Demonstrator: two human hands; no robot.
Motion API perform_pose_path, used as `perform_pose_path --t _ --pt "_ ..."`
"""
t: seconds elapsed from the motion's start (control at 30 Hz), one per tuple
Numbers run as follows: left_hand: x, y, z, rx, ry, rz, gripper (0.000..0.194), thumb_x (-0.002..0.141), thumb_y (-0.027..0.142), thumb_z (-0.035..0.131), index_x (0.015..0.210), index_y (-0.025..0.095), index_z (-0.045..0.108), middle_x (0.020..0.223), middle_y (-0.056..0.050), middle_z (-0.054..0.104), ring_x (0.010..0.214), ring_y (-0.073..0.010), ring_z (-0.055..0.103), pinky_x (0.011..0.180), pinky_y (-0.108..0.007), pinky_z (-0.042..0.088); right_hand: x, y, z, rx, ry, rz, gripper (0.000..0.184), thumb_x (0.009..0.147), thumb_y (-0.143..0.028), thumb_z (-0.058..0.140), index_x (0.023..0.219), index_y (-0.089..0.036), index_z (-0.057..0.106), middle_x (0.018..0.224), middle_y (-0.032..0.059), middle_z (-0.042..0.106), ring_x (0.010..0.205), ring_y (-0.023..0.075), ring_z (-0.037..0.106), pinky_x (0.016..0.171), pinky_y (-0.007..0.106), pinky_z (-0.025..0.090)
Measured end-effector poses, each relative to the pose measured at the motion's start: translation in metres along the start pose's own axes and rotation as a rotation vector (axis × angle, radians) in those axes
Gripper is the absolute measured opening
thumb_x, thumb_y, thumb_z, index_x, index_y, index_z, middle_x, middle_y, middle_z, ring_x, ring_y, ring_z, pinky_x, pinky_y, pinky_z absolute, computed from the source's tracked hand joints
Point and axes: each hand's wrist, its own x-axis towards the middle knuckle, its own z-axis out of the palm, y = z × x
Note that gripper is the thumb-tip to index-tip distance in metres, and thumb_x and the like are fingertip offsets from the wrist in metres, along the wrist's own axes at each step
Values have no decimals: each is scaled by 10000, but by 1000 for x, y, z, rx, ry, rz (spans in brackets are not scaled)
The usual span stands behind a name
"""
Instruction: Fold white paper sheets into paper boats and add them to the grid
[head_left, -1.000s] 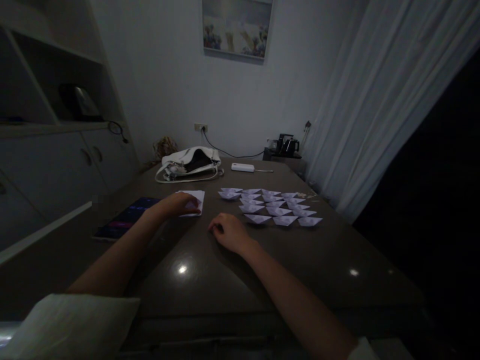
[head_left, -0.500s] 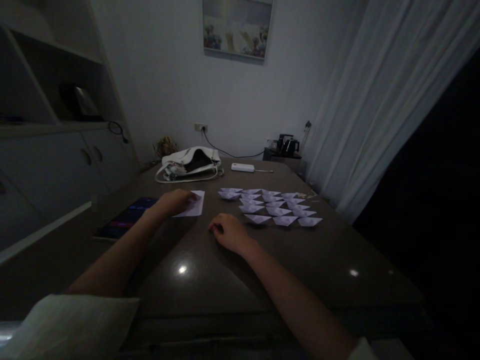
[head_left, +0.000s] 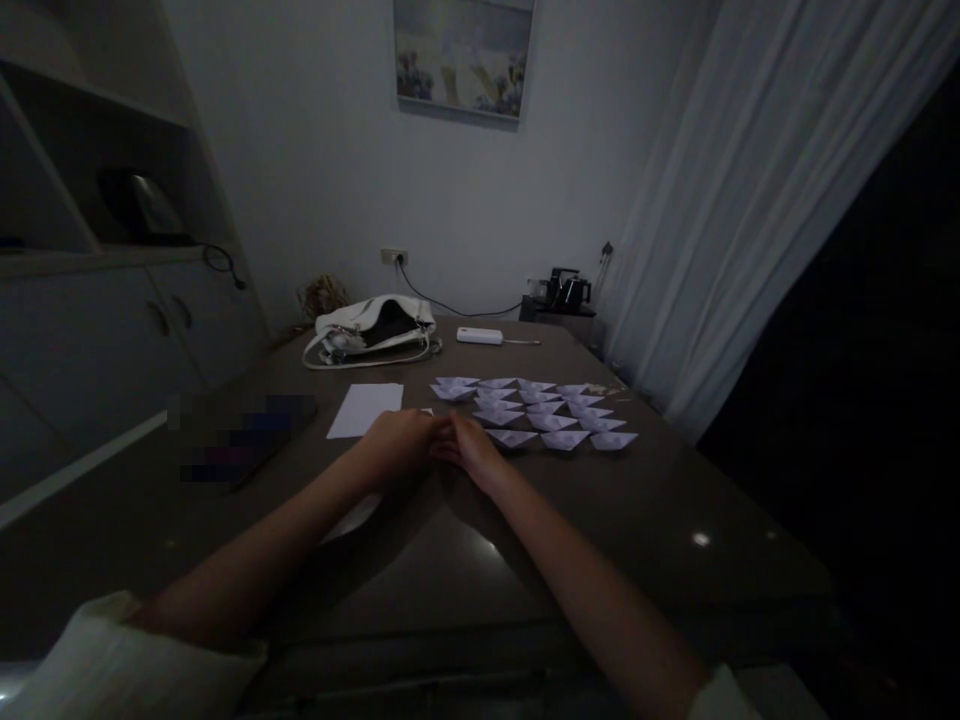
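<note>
My left hand (head_left: 397,445) and my right hand (head_left: 474,452) meet fingertip to fingertip on the dark table (head_left: 600,520), fingers curled together. A small white corner of a paper sheet (head_left: 426,411) shows just behind them; the rest of it is hidden under the hands. Left of the hands lies a flat white paper stack (head_left: 365,410), untouched. To the right, close to my right hand, several folded white paper boats (head_left: 551,420) stand in rows.
A white handbag (head_left: 371,330) and a white power bank (head_left: 480,336) with its cable lie at the table's far end. A dark phone (head_left: 240,440) rests at the left. A kettle (head_left: 566,290) stands beyond, near the curtain (head_left: 735,220). Cabinets line the left wall.
My left hand left the paper stack and came right with a sheet. My right hand moved a little forward to meet it. The view shifted slightly.
</note>
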Motion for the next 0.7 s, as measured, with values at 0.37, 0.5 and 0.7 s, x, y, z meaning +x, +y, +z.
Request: perform_pose_path --t 0.37,0.5,0.7 --pt "-7 -5 -16 -648 -205 514 277 834 205 587 1092 243 680 1079 -16 713 951 -194 651 860 -250 454 -2 -5 -8 205 -178 109 107 697 -108 520 648 -154 603 571 -1 606 545 130 551 564 232 439" --pt "-4 -15 -13 -821 -220 536 280 790 240 670 1068 216 688 1101 -37 699 1031 -220 617 925 -293 427 0 -1 -8 220 -188 88 120 659 -106 540 653 -182 632 585 -15 617 530 120 524 522 220 393" --pt "4 -37 -6 -854 -2 343 523 711 362 743 1181 204 577 1087 -53 663 947 -228 604 787 -297 458 -1 1 -9 246 -198 64 148 616 -115 595 712 -200 670 654 -6 639 571 141 541 547 246 403"
